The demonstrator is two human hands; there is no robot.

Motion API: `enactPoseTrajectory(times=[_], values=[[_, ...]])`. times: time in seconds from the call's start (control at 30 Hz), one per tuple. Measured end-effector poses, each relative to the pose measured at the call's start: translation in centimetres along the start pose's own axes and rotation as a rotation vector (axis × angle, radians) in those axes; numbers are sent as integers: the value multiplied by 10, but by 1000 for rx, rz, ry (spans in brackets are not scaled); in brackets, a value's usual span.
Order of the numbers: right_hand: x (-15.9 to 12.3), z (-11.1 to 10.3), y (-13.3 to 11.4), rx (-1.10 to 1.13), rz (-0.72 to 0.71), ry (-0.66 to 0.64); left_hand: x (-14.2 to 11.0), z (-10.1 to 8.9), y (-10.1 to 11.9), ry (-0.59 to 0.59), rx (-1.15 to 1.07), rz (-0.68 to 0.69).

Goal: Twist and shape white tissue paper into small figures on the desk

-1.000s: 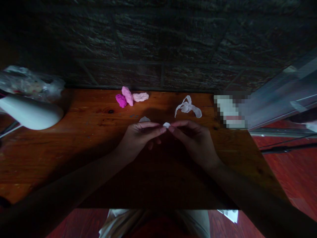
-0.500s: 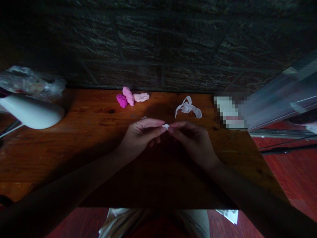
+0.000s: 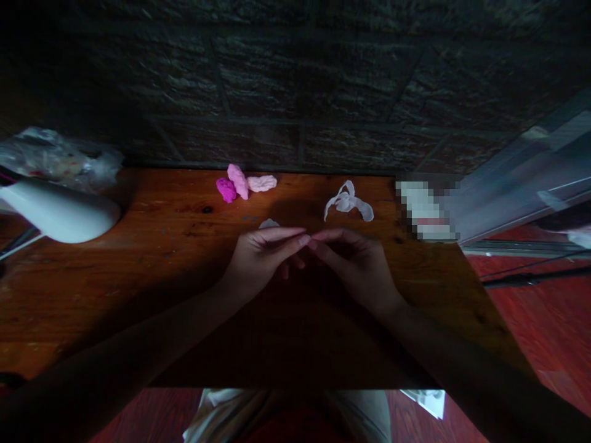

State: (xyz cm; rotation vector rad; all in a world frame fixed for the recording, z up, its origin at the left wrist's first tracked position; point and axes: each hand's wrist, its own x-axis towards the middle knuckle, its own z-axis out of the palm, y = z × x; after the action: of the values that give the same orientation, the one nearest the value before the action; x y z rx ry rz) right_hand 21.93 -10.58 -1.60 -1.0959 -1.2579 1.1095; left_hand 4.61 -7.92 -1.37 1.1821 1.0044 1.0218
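Over the middle of the wooden table, my left hand (image 3: 263, 252) and my right hand (image 3: 353, 261) meet at the fingertips. Thumb and forefinger of each are pinched on a small, pale, thin piece, now almost wholly covered by the fingers. Just behind my left hand lies a whitish scrap (image 3: 269, 223), partly hidden by the hand. Beyond my right hand is a loose pile of thin white strips (image 3: 348, 202). Three crumpled, clay-like lumps touch each other near the wall: a magenta lump (image 3: 226, 189), a pink lump (image 3: 237, 181) and a pale pink lump (image 3: 262, 183).
A white rounded object (image 3: 78, 215), perhaps a lamp head, stands at left before a clear plastic bag (image 3: 69, 160). A pixelated pale item (image 3: 427, 212) lies at the table's right end. A dark brick wall (image 3: 295, 92) closes the back.
The white piece that showed between my fingertips is now nearly covered, as the fingertips have closed together. More of the scrap behind my left hand shows. The view has shifted slightly.
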Motion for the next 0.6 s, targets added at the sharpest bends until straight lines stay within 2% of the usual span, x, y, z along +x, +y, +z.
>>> enactPoseTrajectory(times=[0.27, 0.4, 0.6], values=[[1, 0, 0, 7, 88, 13, 0, 0, 3, 28, 50, -47], [1, -1, 1, -35, 48, 64, -2, 1, 7, 99, 116, -52], [-1, 0, 2, -82, 2, -3, -1, 2, 6, 90, 99, -83]])
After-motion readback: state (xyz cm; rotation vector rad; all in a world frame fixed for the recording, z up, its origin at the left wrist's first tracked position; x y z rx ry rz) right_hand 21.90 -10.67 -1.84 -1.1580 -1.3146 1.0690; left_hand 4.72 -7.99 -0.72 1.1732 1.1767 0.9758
